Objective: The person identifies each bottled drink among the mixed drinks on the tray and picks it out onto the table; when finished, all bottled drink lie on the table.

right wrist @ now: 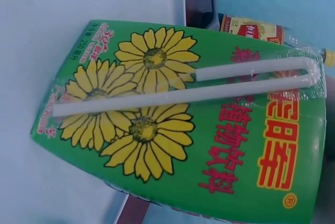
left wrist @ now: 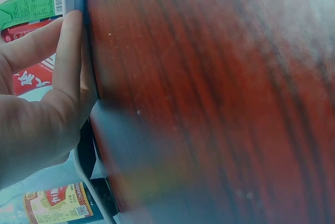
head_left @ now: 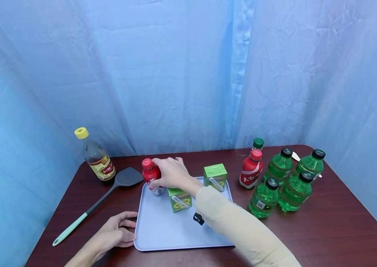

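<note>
At the back left corner of a pale blue tray (head_left: pixel 161 233), my right hand (head_left: pixel 173 174) grips a red-capped bottle (head_left: pixel 148 164) with a red and white wrap. The thumb is on its near side. Just beside that hand stands a green drink carton (head_left: pixel 180 202), which fills the right wrist view with its yellow flowers and white straw (right wrist: pixel 209 85). A second green carton (head_left: pixel 216 176) stands at the tray's back right. My left hand (head_left: pixel 116 231) rests by the tray's left edge, fingertips (left wrist: pixel 73 22) touching the rim, with nothing held.
Left of the tray lie a spatula (head_left: pixel 100 200) with a mint handle and a yellow-capped sauce bottle (head_left: pixel 100 161). To the right stand another red bottle (head_left: pixel 251 170), several green bottles (head_left: pixel 263 200) and a green-capped bottle (head_left: pixel 258 142). Behind hangs a blue curtain (head_left: pixel 175 74).
</note>
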Available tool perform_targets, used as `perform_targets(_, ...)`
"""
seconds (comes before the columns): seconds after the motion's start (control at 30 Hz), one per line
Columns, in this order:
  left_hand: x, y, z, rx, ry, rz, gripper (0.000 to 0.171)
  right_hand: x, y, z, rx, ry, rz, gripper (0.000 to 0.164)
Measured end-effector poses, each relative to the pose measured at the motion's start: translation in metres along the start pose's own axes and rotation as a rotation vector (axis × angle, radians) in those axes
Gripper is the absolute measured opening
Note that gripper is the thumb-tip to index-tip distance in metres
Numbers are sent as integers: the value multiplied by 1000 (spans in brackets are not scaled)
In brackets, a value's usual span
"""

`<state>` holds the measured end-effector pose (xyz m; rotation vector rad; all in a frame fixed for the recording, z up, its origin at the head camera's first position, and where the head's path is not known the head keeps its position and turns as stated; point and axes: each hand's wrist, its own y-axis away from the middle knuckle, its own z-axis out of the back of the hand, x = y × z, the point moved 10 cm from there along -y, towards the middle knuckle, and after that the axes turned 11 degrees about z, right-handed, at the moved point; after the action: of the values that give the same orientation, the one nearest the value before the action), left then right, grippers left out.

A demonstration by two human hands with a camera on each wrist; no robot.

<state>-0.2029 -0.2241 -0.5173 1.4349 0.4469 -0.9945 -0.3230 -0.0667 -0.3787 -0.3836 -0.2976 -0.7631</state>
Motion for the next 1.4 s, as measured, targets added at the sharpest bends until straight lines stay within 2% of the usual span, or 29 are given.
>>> perform_targets(0.17, 0, 1, 0, 1, 1, 4, 74, -2, -1, 3, -23, -74, 30, 78)
perform_targets(0.37, 0, 1, 0, -1, -5, 7, 74, -8, -1, 13, -87, -269, 56, 73)
perform_targets(0.6, -2, 3, -1, 23, -7, -38, 75, -13, 1, 37, -197, -375, 49, 80)
perform_targets(0.83, -4, 5, -2, 36, -2, -56, 75, -13, 8, 66, -322, -555, 67, 78)
perform_targets(1.07, -3, 3, -2, 43, -5, -48, 75, -18, 21, 94, -388, -533, 37, 79)
perform_targets(1.4, -2, 3, -1, 46, -9, -40, 75, -17, 41, 122, -415, -506, 2, 79)
